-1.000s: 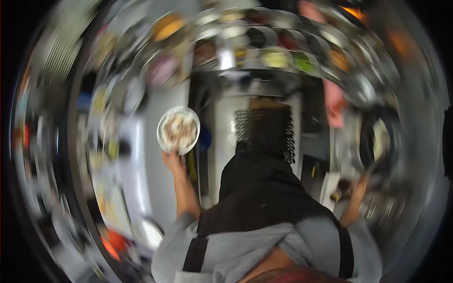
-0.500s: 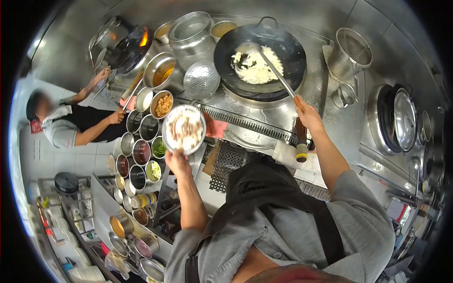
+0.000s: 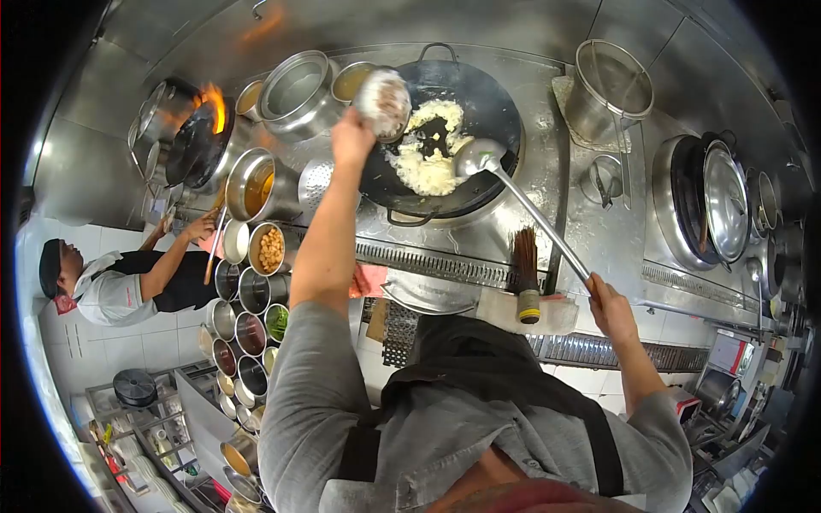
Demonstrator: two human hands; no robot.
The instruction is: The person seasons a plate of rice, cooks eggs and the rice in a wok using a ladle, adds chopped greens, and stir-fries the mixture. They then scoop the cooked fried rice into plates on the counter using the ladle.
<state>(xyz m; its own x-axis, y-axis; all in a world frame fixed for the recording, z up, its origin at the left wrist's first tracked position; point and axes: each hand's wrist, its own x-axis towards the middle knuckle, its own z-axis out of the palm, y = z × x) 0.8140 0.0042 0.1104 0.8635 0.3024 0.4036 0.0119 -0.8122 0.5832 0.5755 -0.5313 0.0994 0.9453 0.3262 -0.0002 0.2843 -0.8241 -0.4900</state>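
My left hand [image 3: 352,138] grips a bowl [image 3: 382,104] of pale and brownish food, tilted over the left rim of a large black wok [image 3: 492,103]. Scrambled, pale yellow egg-like food [image 3: 425,171] lies in the wok. My right hand [image 3: 611,309] is closed round the handle end of a long metal ladle [image 3: 481,159], whose round head rests in the wok at the right of the food. The bowl is slightly blurred, and my left fingers are partly hidden behind the hand.
At the left a co-worker [image 3: 111,282] works at another wok [image 3: 201,150] with a flame. Metal pots of ingredients [image 3: 272,249] stand between us. A bamboo brush [image 3: 528,282] lies at the stove's front edge. A strainer pot [image 3: 613,81] stands right of my wok.
My left hand has carried the bowl up and forward to the wok and tilted it. My right hand has moved right and down, and the ladle head now sits at the food's right side.
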